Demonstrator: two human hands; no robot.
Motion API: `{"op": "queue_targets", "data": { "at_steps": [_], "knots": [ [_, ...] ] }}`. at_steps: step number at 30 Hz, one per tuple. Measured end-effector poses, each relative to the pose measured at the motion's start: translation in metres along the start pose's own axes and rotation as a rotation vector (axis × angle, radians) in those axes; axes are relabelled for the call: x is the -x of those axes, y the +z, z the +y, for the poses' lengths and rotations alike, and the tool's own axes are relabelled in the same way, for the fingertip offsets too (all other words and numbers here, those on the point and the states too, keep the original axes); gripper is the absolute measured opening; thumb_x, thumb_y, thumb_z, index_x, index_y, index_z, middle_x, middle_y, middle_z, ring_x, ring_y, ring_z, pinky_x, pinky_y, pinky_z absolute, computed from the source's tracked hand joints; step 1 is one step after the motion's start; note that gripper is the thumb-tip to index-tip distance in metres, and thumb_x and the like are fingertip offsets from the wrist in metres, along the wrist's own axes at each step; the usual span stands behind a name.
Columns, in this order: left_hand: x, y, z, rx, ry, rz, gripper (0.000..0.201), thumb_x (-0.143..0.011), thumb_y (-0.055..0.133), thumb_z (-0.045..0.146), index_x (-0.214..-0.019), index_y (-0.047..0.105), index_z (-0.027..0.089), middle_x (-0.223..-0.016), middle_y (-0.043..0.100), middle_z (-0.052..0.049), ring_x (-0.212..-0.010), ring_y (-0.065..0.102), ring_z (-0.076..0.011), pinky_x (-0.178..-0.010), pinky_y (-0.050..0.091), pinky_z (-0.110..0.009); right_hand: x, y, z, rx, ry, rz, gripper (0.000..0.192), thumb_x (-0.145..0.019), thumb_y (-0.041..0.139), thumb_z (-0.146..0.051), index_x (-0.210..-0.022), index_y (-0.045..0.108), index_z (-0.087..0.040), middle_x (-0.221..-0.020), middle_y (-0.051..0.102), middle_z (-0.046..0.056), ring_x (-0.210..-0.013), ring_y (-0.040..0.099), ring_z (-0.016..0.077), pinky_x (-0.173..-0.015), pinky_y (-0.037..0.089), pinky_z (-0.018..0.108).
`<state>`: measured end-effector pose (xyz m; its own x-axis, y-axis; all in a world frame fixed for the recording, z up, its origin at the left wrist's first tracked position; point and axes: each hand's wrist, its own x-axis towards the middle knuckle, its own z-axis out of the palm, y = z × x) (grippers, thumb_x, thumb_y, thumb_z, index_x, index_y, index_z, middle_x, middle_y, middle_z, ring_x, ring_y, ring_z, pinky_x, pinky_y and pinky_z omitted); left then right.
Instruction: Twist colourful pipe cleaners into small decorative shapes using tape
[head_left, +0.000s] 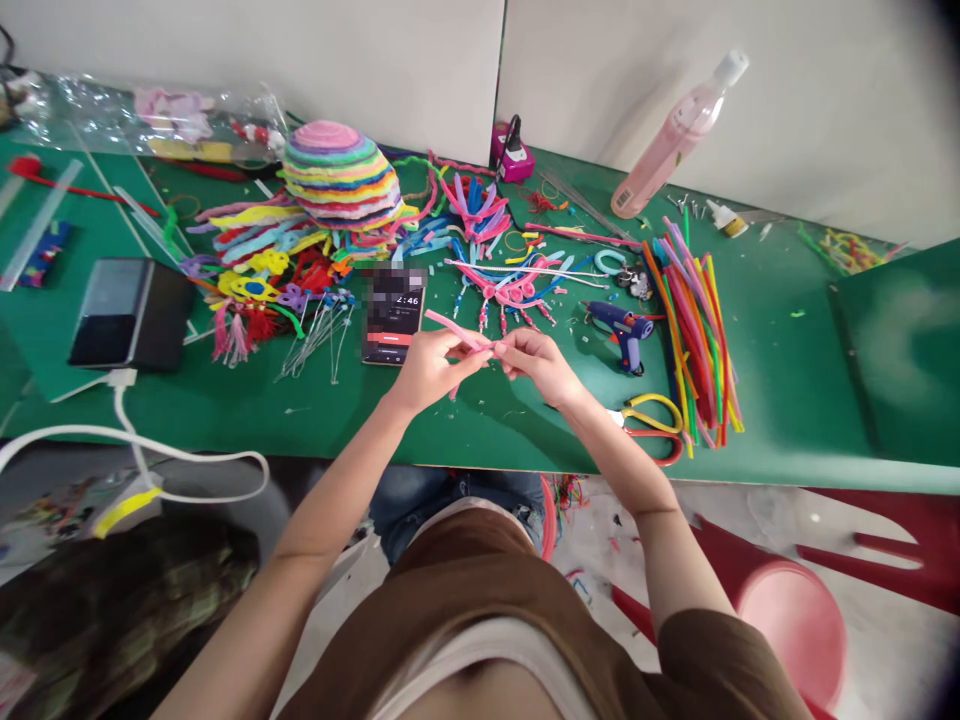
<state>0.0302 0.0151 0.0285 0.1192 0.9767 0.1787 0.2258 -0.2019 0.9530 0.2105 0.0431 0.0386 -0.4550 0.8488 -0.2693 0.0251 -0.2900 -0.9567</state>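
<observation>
Between my two hands is a pink pipe cleaner (450, 325), held above the green table; one end sticks out to the upper left and a short piece shows below my fingers. My left hand (442, 368) pinches it along its length. My right hand (536, 362) has its fingertips closed on the pipe cleaner close to my left fingertips. Just beyond lies a pink and blue pipe-cleaner piece (514, 292) with beaded strands. A phone (394, 320) with a lit screen lies beside my left hand. Right of my right hand are a blue glue gun (622, 328) and scissors (656, 413).
A bundle of coloured pipe cleaners (694, 340) lies at the right. A striped pipe-cleaner ball (341, 175) stands among colourful pieces at back left. A pink bottle (675, 140) leans against the wall. A black box (135, 312) with a white cable sits left. A red stool (791, 620) is below.
</observation>
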Motion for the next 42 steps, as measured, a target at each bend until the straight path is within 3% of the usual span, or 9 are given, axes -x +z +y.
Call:
{"op": "queue_targets", "data": {
  "at_steps": [4, 8, 12, 18, 23, 28, 32, 37, 42],
  "knots": [
    [0.0, 0.0, 0.0, 0.058, -0.072, 0.025, 0.027, -0.078, 0.073, 0.042, -0.083, 0.073, 0.015, -0.082, 0.077, -0.008, -0.055, 0.069, -0.0146, -0.044, 0.051, -0.021, -0.001, -0.004, 0.0, 0.081, -0.067, -0.014, 0.045, -0.071, 0.07, -0.062, -0.075, 0.063, -0.018, -0.063, 0.061, -0.003, -0.057, 0.054, 0.0076, -0.057, 0.044, 0.022],
    [-0.001, 0.002, -0.009, 0.15, -0.142, 0.076, 0.033, -0.073, 0.078, 0.045, -0.086, 0.074, 0.015, -0.08, 0.077, -0.009, -0.065, 0.073, -0.0199, -0.049, 0.056, -0.024, -0.003, -0.008, 0.003, 0.211, -0.178, 0.075, 0.041, -0.078, 0.064, -0.06, -0.082, 0.066, -0.019, -0.069, 0.061, -0.001, -0.062, 0.054, 0.0094, -0.056, 0.04, 0.023],
    [-0.002, 0.005, -0.015, 0.239, -0.198, 0.093, 0.036, -0.071, 0.08, 0.044, -0.087, 0.073, 0.013, -0.087, 0.077, -0.011, -0.074, 0.074, -0.0215, -0.065, 0.062, -0.03, -0.006, -0.007, 0.007, 0.318, -0.258, 0.129, 0.033, -0.084, 0.059, -0.052, -0.079, 0.062, -0.019, -0.07, 0.056, -0.001, -0.063, 0.046, 0.0098, -0.055, 0.035, 0.024],
    [-0.007, 0.014, -0.006, 0.338, -0.232, 0.122, 0.033, -0.072, 0.079, 0.042, -0.086, 0.07, 0.015, -0.082, 0.077, -0.009, -0.075, 0.075, -0.0195, -0.068, 0.061, -0.029, -0.009, 0.001, 0.012, 0.397, -0.268, 0.197, 0.022, -0.089, 0.049, -0.036, -0.076, 0.056, -0.02, -0.064, 0.049, -0.004, -0.06, 0.04, 0.0093, -0.057, 0.032, 0.024],
    [-0.006, 0.019, -0.011, 0.343, -0.261, 0.213, 0.031, -0.068, 0.081, 0.04, -0.08, 0.069, 0.014, -0.077, 0.076, -0.007, -0.067, 0.073, -0.0175, -0.064, 0.06, -0.028, -0.011, 0.001, 0.011, 0.482, -0.287, 0.193, 0.019, -0.087, 0.05, -0.029, -0.072, 0.058, -0.019, -0.065, 0.054, -0.003, -0.063, 0.046, 0.0098, -0.063, 0.036, 0.025],
    [-0.003, 0.013, -0.019, 0.196, -0.287, 0.074, 0.027, -0.069, 0.079, 0.036, -0.081, 0.069, 0.013, -0.074, 0.074, -0.007, -0.068, 0.072, -0.0189, -0.065, 0.058, -0.028, -0.012, -0.008, 0.007, 0.694, -0.356, 0.093, 0.014, -0.086, 0.057, -0.028, -0.084, 0.068, -0.019, -0.084, 0.069, 0.003, -0.072, 0.056, 0.0125, -0.07, 0.041, 0.026],
    [-0.005, 0.007, -0.018, -0.017, -0.228, -0.016, 0.024, -0.075, 0.071, 0.036, -0.084, 0.066, 0.014, -0.081, 0.074, -0.007, -0.074, 0.071, -0.0188, -0.07, 0.056, -0.029, -0.014, -0.01, 0.003, 0.936, -0.352, 0.005, 0.016, -0.09, 0.052, -0.023, -0.087, 0.067, -0.016, -0.085, 0.069, 0.006, -0.076, 0.058, 0.0148, -0.073, 0.042, 0.027],
    [-0.009, 0.005, -0.014, -0.237, -0.172, -0.095, 0.012, -0.077, 0.066, 0.028, -0.078, 0.063, 0.016, -0.073, 0.072, -0.004, -0.07, 0.067, -0.0181, -0.066, 0.051, -0.028, -0.017, -0.008, 0.002, 1.256, -0.399, -0.077, 0.019, -0.094, 0.047, -0.024, -0.092, 0.064, -0.015, -0.089, 0.068, 0.011, -0.085, 0.058, 0.0202, -0.075, 0.042, 0.031],
    [-0.01, 0.007, -0.014, -0.24, -0.166, -0.098, 0.012, -0.079, 0.063, 0.028, -0.079, 0.064, 0.016, -0.076, 0.073, -0.005, -0.075, 0.068, -0.0192, -0.07, 0.051, -0.027, -0.023, -0.013, 0.007, 1.24, -0.428, -0.138, 0.015, -0.094, 0.046, -0.023, -0.091, 0.06, -0.016, -0.089, 0.067, 0.01, -0.081, 0.059, 0.0185, -0.073, 0.042, 0.029]
  ]
}}
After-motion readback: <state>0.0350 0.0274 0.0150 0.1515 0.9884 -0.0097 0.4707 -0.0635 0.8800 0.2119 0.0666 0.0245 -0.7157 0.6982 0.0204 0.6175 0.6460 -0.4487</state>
